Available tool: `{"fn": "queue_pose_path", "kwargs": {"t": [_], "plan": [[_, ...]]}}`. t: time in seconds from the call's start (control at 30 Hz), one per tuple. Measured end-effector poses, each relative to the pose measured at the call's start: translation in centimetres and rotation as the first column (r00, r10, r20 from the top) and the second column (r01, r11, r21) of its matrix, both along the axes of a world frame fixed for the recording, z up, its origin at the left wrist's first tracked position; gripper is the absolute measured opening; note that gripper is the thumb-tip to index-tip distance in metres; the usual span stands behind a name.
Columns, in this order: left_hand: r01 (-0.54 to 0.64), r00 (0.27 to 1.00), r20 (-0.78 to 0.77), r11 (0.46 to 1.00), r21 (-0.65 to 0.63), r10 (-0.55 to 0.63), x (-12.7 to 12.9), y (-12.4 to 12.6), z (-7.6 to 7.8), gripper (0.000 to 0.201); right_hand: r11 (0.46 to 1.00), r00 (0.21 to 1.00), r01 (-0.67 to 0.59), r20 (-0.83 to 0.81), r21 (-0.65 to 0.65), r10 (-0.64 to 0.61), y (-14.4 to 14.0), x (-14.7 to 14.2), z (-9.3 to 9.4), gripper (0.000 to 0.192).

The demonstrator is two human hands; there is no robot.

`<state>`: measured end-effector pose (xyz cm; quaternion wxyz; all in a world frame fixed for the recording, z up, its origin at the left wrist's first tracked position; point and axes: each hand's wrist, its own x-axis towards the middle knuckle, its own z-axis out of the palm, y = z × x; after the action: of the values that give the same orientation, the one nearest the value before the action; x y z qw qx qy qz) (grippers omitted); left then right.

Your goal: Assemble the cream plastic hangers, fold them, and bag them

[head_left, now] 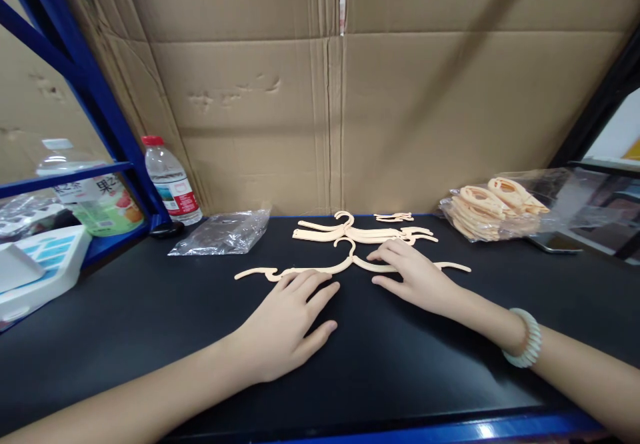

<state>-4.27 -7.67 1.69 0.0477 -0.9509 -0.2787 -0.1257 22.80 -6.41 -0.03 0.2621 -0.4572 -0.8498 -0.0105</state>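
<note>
A pale peach folding clothes hanger [340, 267] lies spread out on the black tabletop [360, 377], its hook towards the back. My left hand [290, 327] rests palm down with fingers spread, fingertips at the hanger's left arm. Over the right arm of the same hanger lies my right hand [413, 274], fingers apart and not closed round it; part of that arm is hidden beneath. Just behind are more hangers of the same colour [370, 234], folded and lying together. Several small matching strips [394, 217] sit near the cardboard wall.
At the right back, a clear bag of peach hanger parts [480, 214] lies beside a phone-like slab [557, 243]. A crumpled clear bag [220, 233] and a red-capped water bottle [173, 187] stand left. Cardboard [250, 117] closes the back; a blue frame [95, 91] rises left.
</note>
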Motion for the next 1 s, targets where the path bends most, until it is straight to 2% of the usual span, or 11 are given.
{"fn": "queue_pose_path", "kwargs": {"t": [0.1, 0.23, 0.5, 0.77, 0.87, 1.0], "plan": [[0.002, 1.0, -0.006, 1.0, -0.027, -0.002, 0.0, -0.1, 0.1, 0.044, 0.998, 0.996, -0.06, 0.059, 0.005, 0.06, -0.5, -0.4, 0.5, 0.019], [0.0, 1.0, -0.016, 0.999, -0.033, 0.0, 0.0, 0.0, 0.1, 0.043, 0.997, 0.99, -0.075, 0.119, -0.005, 0.075, -0.5, -0.4, 0.7, 0.015], [-0.015, 0.999, -0.043, 0.998, -0.055, 0.013, 0.1, 0.1, 0.0, 0.041, 0.996, 0.994, -0.086, 0.07, 0.002, 0.085, -0.3, -0.2, 0.5, 0.017], [0.027, 0.999, 0.024, 0.998, -0.059, -0.025, -0.1, 0.3, -0.2, 0.04, 0.995, 0.995, -0.095, 0.039, 0.009, 0.095, -0.2, -0.2, 0.4, 0.015], [0.077, 0.996, 0.039, 0.994, -0.078, -0.074, 0.0, 0.4, -0.1, 0.038, 0.995, 0.996, -0.091, 0.02, 0.042, 0.091, 0.0, -0.1, 0.4, 0.014], [0.146, 0.989, 0.057, 0.983, -0.115, -0.14, 0.1, 0.4, 0.1, 0.036, 0.987, 1.0, -0.026, 0.007, 0.157, 0.025, 1.4, 1.4, 0.7, 0.015]]}}
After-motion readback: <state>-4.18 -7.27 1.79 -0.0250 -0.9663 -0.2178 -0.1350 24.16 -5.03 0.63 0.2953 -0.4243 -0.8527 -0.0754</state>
